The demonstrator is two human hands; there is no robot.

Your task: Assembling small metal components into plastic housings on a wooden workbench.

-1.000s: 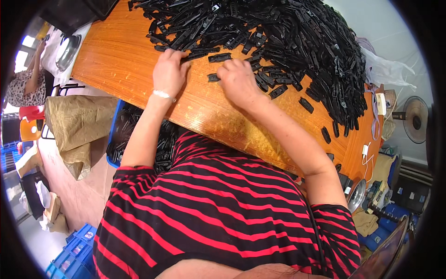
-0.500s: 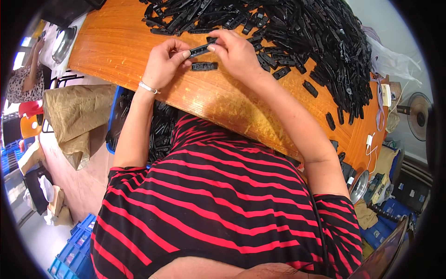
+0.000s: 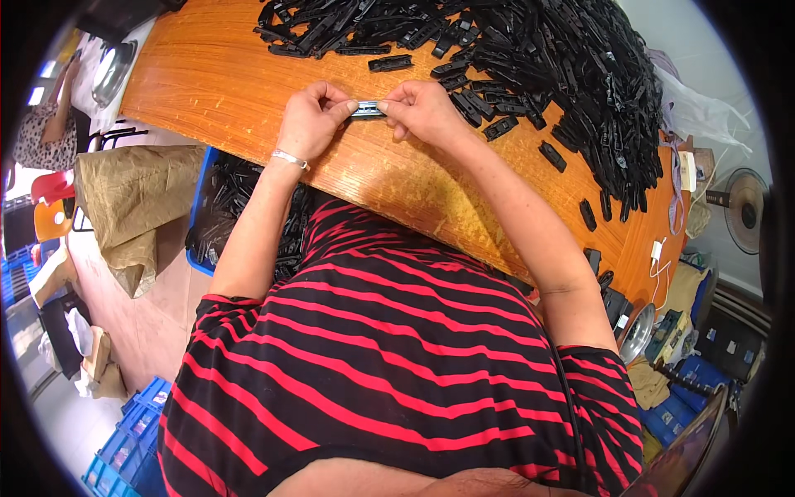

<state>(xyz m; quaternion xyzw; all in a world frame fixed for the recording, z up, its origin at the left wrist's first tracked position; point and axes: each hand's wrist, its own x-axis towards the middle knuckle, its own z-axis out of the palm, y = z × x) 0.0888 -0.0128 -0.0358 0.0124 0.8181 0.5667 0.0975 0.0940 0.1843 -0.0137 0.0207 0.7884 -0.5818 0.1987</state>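
Note:
Between my two hands a small, narrow black plastic part [image 3: 367, 109] is held level, just above the table or touching it; I cannot tell which. Its upper face catches a bluish-white shine. My left hand [image 3: 315, 123] pinches its left end between thumb and fingers. The right end is gripped the same way by my right hand [image 3: 424, 113], whose fingers curl behind and below it. Beyond the hands a similar black part [image 3: 390, 63] lies loose on the table.
A large heap of black plastic parts [image 3: 571, 74] covers the far right of the wooden table [image 3: 207, 74]. Several stray parts lie around it. A blue crate [image 3: 197, 240] of similar parts stands below the table edge, beside brown sheeting [image 3: 137, 199]. Another person [image 3: 54, 137] is at far left.
The part between my hands has gone from tilted to level and lies nearer me. My right hand has come down toward me. The part that lay below my fingers no longer shows separately.

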